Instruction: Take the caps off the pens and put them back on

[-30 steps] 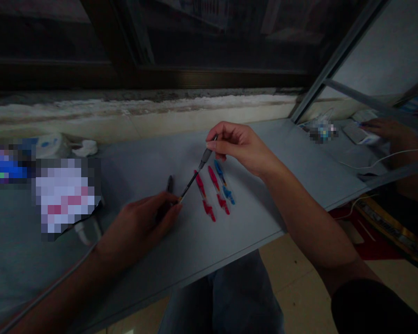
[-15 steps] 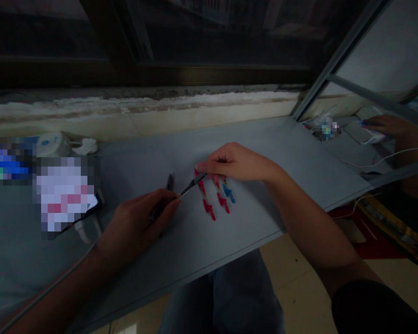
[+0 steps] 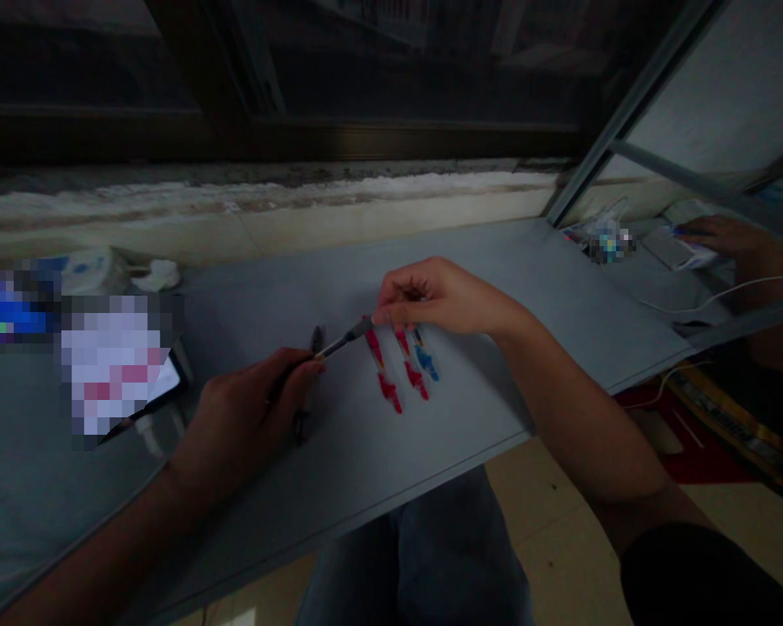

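Light dim, colours muted.

Pen refill: a thin, straight dark rod that thickens to a short grey collar at its upper right end and has a pale yellowish tip at its lower left end. It sits just left of centre frame, slanting up to the right, lifted a little off the table.

Right hand, centre frame: thumb and forefinger pressed together on the collar end, other fingers curled under. Left hand, lower left of centre: fingertips closed on the yellowish tip, palm down. The refill bridges the gap between the two pinches.

Black pen: glossy and dark, one end showing above the left fingers, the other below them. Cannot tell whether it is gripped or only lying beneath.

Table: flat, matte grey sheet with a sharp front edge.

Below the right fingers, side by side and nearly parallel: two red pens and one blue pen, smooth plastic with clips. Their upper ends are hidden under the hand.

Far right: another person's hand, with a white cable below it.
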Demonstrator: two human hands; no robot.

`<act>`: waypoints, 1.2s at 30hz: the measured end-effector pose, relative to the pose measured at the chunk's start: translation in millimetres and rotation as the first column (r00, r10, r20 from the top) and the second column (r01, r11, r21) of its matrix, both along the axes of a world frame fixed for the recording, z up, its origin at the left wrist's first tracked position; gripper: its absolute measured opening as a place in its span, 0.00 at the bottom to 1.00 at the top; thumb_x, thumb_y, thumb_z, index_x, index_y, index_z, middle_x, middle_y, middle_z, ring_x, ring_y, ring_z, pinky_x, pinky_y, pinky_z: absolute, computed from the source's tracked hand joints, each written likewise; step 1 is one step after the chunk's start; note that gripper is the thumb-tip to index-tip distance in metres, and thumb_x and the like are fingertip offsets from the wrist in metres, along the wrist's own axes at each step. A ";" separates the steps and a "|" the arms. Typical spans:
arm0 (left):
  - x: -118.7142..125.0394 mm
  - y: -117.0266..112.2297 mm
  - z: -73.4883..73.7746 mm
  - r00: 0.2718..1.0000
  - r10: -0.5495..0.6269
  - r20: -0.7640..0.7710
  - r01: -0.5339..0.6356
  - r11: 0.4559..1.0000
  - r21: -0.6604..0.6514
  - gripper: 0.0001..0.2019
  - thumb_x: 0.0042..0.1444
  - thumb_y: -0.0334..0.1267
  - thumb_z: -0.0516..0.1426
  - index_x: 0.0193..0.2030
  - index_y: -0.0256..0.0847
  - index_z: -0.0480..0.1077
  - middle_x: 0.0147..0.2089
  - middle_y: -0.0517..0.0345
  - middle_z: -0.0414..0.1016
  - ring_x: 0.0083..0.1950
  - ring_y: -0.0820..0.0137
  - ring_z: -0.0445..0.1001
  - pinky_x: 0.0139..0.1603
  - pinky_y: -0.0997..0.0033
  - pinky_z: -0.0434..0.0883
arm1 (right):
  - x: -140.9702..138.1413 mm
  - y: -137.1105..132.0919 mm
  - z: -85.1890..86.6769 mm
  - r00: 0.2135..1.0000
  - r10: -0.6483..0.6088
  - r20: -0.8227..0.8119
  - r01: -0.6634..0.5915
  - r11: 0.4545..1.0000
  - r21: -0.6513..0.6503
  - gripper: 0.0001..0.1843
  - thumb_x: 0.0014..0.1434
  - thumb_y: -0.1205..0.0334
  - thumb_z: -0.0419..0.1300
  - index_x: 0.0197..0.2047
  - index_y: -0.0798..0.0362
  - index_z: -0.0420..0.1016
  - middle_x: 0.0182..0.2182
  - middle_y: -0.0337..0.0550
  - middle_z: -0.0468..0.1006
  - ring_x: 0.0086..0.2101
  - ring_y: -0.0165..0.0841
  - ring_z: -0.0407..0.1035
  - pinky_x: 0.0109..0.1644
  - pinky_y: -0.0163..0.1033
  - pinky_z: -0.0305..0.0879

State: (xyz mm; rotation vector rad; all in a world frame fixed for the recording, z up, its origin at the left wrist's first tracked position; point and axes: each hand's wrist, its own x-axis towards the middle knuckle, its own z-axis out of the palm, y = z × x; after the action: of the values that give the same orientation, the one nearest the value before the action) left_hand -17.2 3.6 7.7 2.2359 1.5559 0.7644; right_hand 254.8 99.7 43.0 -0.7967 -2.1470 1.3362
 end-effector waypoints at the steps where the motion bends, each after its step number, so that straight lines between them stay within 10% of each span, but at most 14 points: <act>1: 0.0 -0.2 0.4 1.000 0.001 0.001 -0.001 1.000 -0.004 0.18 0.69 0.51 0.51 0.44 0.43 0.78 0.24 0.62 0.78 0.20 0.70 0.73 0.24 0.74 0.67 | 0.2 0.3 -0.5 0.998 -0.031 0.046 0.031 1.000 0.004 0.21 0.67 0.48 0.62 0.32 0.58 0.75 0.22 0.38 0.74 0.24 0.27 0.68 0.31 0.33 0.61; 7: 1.4 -0.6 3.5 1.000 0.024 -0.001 -0.024 1.000 -0.017 0.20 0.69 0.52 0.50 0.44 0.42 0.78 0.23 0.62 0.76 0.21 0.71 0.74 0.23 0.75 0.66 | -1.8 3.7 -5.5 0.995 -0.007 -0.103 0.015 0.997 0.080 0.19 0.59 0.52 0.70 0.45 0.56 0.74 0.24 0.32 0.73 0.25 0.25 0.66 0.30 0.31 0.58; 12: 1.9 0.3 4.6 0.999 0.041 0.006 -0.041 0.999 0.006 0.21 0.69 0.53 0.50 0.43 0.42 0.78 0.23 0.61 0.77 0.21 0.70 0.75 0.24 0.74 0.66 | -9.1 -3.1 -6.0 0.998 -0.066 -0.015 0.067 0.995 0.070 0.24 0.68 0.46 0.60 0.28 0.56 0.72 0.19 0.35 0.71 0.21 0.24 0.62 0.28 0.32 0.55; 19: 3.6 1.2 3.0 0.998 0.062 0.013 -0.062 0.998 -0.002 0.20 0.68 0.53 0.50 0.43 0.43 0.78 0.23 0.62 0.76 0.20 0.70 0.74 0.23 0.74 0.66 | -9.3 1.0 -7.2 0.995 -0.015 -0.095 0.021 0.998 0.059 0.16 0.61 0.51 0.67 0.39 0.55 0.73 0.22 0.31 0.69 0.24 0.25 0.61 0.30 0.32 0.55; 31: 1.0 -3.1 1.5 0.995 0.100 -0.026 -0.097 0.992 0.076 0.16 0.67 0.51 0.53 0.46 0.46 0.78 0.28 0.62 0.79 0.24 0.69 0.77 0.28 0.73 0.68 | -12.9 -4.4 -1.7 0.992 -0.053 0.117 0.042 0.995 0.095 0.29 0.71 0.38 0.53 0.29 0.53 0.66 0.20 0.34 0.67 0.23 0.26 0.60 0.33 0.35 0.55; 36: 2.4 -1.8 3.1 0.974 0.184 0.133 -0.193 0.980 0.051 0.20 0.69 0.49 0.54 0.63 0.44 0.65 0.26 0.66 0.75 0.23 0.70 0.75 0.26 0.73 0.68 | -19.8 -3.6 -14.5 0.946 -0.280 0.166 0.239 0.944 0.227 0.29 0.77 0.43 0.42 0.37 0.55 0.71 0.24 0.38 0.72 0.26 0.29 0.65 0.37 0.36 0.56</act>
State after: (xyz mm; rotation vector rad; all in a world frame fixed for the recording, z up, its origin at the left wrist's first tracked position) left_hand -14.8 1.8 10.8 2.0571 1.7202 1.0031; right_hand 235.1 96.1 28.4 -1.1220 -2.1884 0.9190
